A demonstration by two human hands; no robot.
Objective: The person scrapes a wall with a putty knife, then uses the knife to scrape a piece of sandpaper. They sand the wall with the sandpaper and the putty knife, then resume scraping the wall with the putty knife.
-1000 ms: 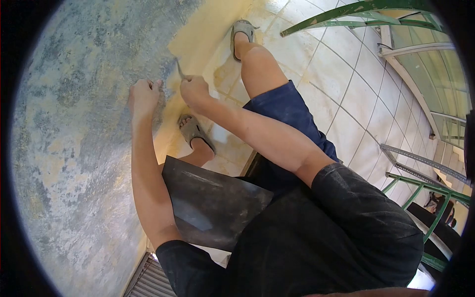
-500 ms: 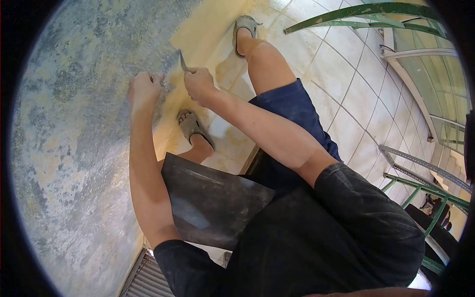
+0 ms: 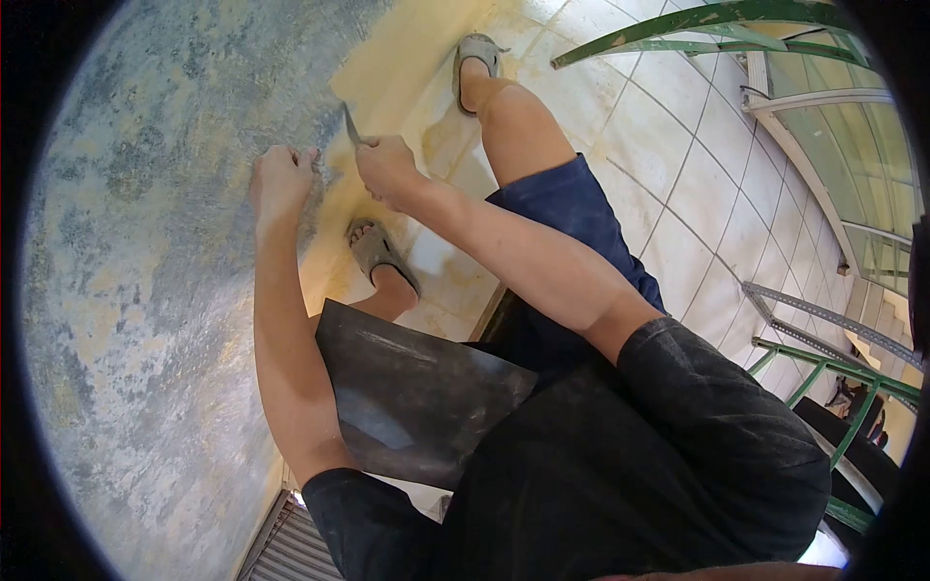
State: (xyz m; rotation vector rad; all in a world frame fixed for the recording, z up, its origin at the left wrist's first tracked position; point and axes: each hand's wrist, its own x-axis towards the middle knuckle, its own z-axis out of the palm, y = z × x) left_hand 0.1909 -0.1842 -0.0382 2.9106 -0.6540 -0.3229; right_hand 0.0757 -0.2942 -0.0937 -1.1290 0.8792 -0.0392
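My right hand (image 3: 387, 171) is closed round the handle of a scraper (image 3: 351, 126), its thin grey blade pointing up and left at the wall. The blade tip is by the border between mottled blue-grey paint and a yellow patch on the wall (image 3: 165, 242). To the left, my left hand (image 3: 283, 181) rests against the painted surface with its fingers curled in. What those fingers hold, if anything, is hidden. A dark flat sheet (image 3: 417, 392) lies across my lap, below my forearms.
My sandalled feet stand on white floor tiles (image 3: 668, 145), dusty yellow along the wall's foot. Green metal frames (image 3: 717, 21) and a glazed panel (image 3: 833, 165) are at the right. A ribbed grille (image 3: 291, 547) lies at the lower left.
My right hand has shifted slightly left, taking the scraper's tip further over the blue-grey paint. My left hand has barely moved.
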